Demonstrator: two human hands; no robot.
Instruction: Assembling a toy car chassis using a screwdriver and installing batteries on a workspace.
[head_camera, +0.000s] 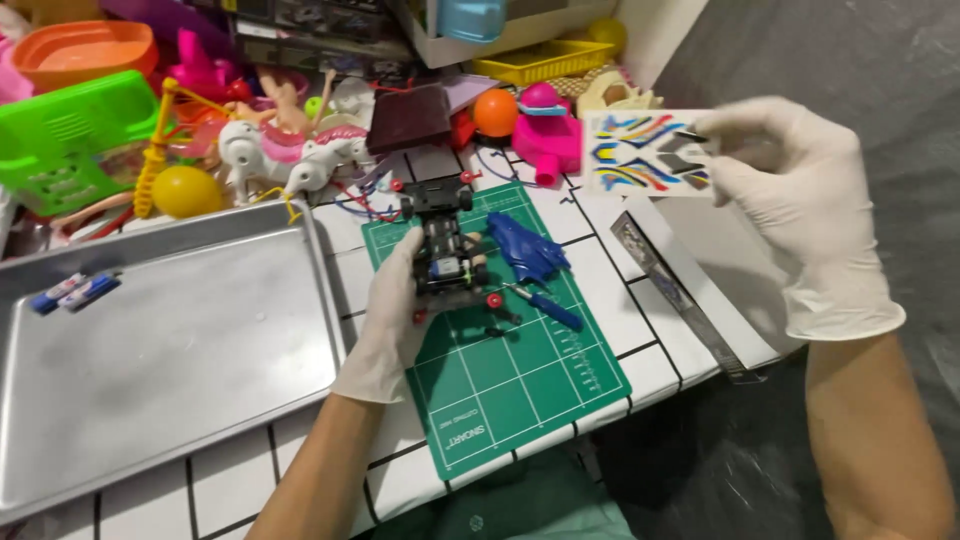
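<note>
Left hand (392, 318): gloved, fingers closed around the toy car frame (446, 250), over the green cutting mat (520, 385).
Right hand (812, 205): gloved, fingertips pinching the sticker sheet (645, 153), raised beyond the table edge.
Nearby: blue car shell (524, 248), screwdriver (545, 307), metal tray (170, 340).

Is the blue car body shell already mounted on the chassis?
No, the blue body shell lies on the green cutting mat beside the bare chassis held by the left hand.
</note>
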